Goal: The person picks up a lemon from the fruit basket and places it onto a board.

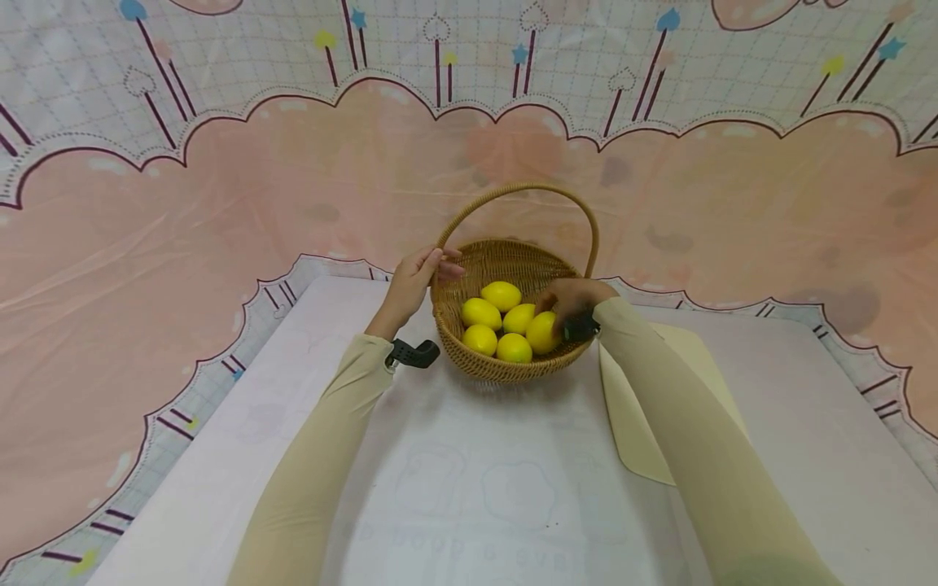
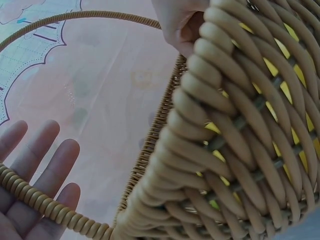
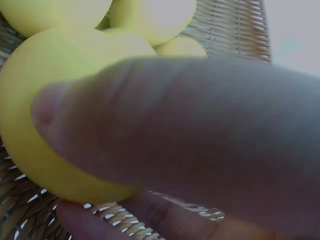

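Note:
A brown wicker basket (image 1: 493, 368) with a tall arched handle (image 1: 529, 187) contains several yellow lemons (image 1: 501, 295). My left hand (image 1: 412, 286) is at the handle's left base. Its fingers (image 2: 64, 159) look spread and fairly straight behind the handle in the left wrist view, while the thumb is out of that view. Inside the basket's right side, my right hand (image 1: 570, 298) grips a lemon (image 3: 25, 100). The thumb lies across this lemon and fingertips show beneath it, close to the wicker. The right palm is hidden.
A cream-coloured flat mat or board (image 1: 637, 431) lies on the white table (image 1: 469, 472), partly beneath my right forearm. Behind the basket hangs a pink patterned cloth (image 1: 352, 187). A black wrist device (image 1: 414, 354) sits on my left wrist.

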`<action>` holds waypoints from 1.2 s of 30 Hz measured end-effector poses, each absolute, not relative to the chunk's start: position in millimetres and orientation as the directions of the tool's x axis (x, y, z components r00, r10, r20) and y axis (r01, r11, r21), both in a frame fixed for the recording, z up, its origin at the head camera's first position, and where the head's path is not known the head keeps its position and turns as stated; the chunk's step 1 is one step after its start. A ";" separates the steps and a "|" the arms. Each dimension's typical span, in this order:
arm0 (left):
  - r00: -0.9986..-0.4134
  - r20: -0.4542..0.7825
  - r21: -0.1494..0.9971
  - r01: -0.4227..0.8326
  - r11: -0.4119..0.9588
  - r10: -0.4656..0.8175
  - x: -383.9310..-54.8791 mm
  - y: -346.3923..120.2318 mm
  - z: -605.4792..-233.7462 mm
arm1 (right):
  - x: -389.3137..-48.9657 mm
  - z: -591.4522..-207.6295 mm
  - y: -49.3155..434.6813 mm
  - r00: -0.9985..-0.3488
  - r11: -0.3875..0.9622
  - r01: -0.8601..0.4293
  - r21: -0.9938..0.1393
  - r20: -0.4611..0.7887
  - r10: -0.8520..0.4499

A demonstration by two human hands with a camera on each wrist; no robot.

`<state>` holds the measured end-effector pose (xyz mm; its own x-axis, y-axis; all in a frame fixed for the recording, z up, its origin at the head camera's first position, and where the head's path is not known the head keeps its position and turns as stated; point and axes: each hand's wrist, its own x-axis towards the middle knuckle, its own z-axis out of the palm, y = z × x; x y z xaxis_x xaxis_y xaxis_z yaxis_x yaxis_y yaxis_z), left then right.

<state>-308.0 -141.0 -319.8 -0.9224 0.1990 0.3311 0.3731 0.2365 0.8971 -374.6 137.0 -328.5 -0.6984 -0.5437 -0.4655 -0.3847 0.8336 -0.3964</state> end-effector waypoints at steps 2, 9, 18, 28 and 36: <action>-0.923 0.329 0.898 0.371 0.235 0.200 -308.2 -140.7 -319.4 | -375.2 -328.1 138.1 -0.684 0.821 -0.406 -0.401 -0.463 -0.564; -0.921 0.321 0.899 0.369 0.236 0.220 -293.2 -136.0 -304.0 | -375.4 -327.2 139.8 -0.649 0.802 -0.386 -0.456 -0.484 -0.587; -0.920 0.322 0.901 0.370 0.228 0.223 -294.7 -136.3 -305.1 | -375.5 -327.7 139.3 -0.650 0.791 -0.392 -0.470 -0.467 -0.599; -0.912 0.350 0.890 0.395 0.229 0.212 -310.2 -140.5 -320.8 | -375.0 -323.4 140.7 -0.693 0.796 -0.416 -0.440 -0.413 -0.591; -0.912 0.353 0.887 0.397 0.236 0.208 -310.7 -140.8 -320.8 | -376.4 -314.8 139.4 -0.705 0.765 -0.444 -0.467 -0.344 -0.620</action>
